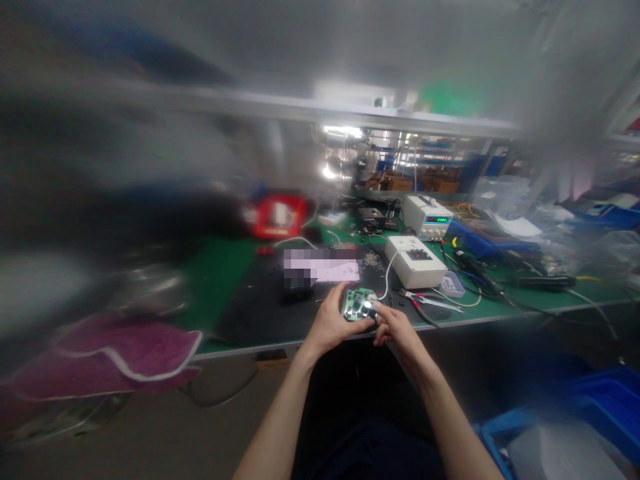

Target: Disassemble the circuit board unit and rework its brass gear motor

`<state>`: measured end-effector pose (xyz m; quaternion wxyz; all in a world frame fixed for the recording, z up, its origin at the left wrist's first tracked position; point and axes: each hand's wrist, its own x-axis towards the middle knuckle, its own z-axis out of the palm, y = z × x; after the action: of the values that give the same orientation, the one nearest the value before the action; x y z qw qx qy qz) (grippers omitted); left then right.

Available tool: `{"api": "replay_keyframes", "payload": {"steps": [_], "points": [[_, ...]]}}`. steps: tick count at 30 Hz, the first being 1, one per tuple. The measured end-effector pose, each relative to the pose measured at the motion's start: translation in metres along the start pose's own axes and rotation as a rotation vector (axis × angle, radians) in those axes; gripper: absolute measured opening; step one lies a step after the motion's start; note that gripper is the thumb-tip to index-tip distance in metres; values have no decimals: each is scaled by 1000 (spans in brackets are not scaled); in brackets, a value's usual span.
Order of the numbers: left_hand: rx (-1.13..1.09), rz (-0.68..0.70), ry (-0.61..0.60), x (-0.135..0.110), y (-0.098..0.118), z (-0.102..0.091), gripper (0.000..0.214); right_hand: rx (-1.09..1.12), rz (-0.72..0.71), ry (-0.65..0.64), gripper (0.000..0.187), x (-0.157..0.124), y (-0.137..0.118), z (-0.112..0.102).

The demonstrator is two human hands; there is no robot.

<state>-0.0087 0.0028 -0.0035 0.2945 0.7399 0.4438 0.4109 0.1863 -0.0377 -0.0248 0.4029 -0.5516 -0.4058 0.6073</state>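
My left hand (330, 321) is closed around the left side of a small green circuit board (354, 307), thumb along its near edge. The board is held tilted above the front of the black mat (270, 313), with round, shiny parts on its face. At its right edge, my right hand (396, 327) touches the board with the index finger, the other fingers curled below. Whether a small part sits between those fingers is hidden. A white cable (389, 273) runs from the white box (415, 263) down towards the board.
Right of the hands lie red-handled pliers (417, 303), a wrench (440, 303) and a small clear tray (451, 285). Behind stands a power supply (427, 217) with a lit display. A red container (280, 217) is at back left. Blue bins (605, 400) stand lower right.
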Motion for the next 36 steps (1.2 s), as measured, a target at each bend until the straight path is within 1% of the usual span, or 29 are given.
{"api": "replay_keyframes", "payload": {"steps": [36], "points": [[12, -9, 2, 0, -5, 2, 93, -15, -2, -9, 50, 2, 1, -1]]}}
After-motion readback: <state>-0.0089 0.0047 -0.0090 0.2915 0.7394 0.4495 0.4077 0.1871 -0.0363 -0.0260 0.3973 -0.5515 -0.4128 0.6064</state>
